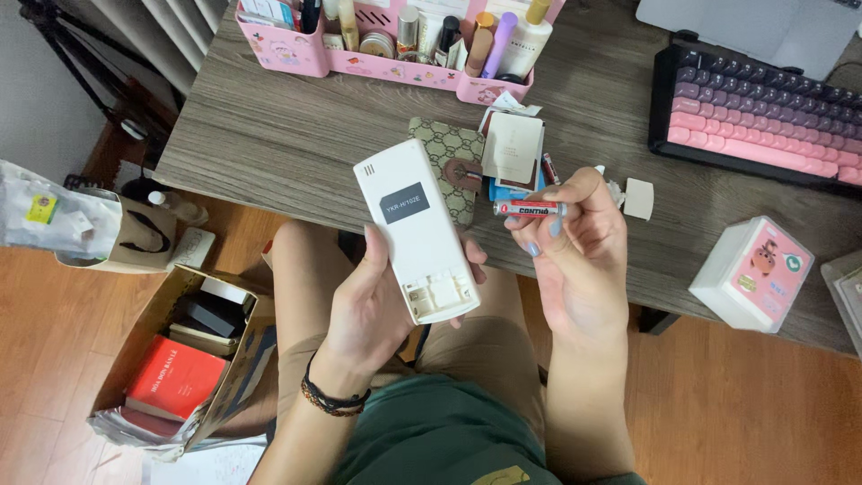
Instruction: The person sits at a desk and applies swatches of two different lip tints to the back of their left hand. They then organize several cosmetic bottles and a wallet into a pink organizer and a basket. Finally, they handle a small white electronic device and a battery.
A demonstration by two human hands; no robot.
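Soft even indoor light, faint shadows under the desk (269,135), sharp focus, slight wide-angle edge stretch

The hands hover over the lap, just off the near edge of the surface (296,135). The left hand (377,305) is filled by a white remote (417,238) and the right hand (579,251) by a red battery (530,209), with a narrow gap between them.

Straight ahead, a patterned wallet (449,162) and a heap of cards (514,153) crowd the edge. Behind those a pink organizer (359,58) walls off the back. To the right stand a keyboard (763,108) and a white box (752,274).

Bare wood lies open on the left half of the surface, between the organizer and the near edge. Down on the floor to the left, a cardboard box (180,359) of books blocks low reaches.
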